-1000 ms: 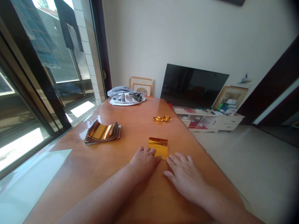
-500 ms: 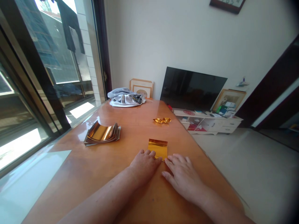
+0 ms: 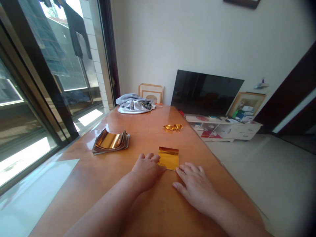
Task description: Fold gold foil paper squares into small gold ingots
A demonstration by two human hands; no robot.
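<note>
Gold foil square (image 3: 169, 158) sits on the wooden table (image 3: 138, 131) between the hands, the left hand (image 3: 146, 172) flat and open at its near corner, the right hand (image 3: 195, 187) spread just beside it, neither gripping, seemingly framing it; a foil stack (image 3: 111, 142) waits left.

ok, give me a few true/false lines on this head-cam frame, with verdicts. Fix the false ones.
1. The left hand and right hand lie palm-down on the wooden table, either side of a gold foil square. True.
2. The left hand is lifting the foil stack. False: the curled stack of foil sheets lies on the table, away from both hands.
3. A small folded gold foil piece lies beyond the square. True.
4. The television stands on the table. False: the television is beyond the table's far end, behind a white cabinet.
</note>
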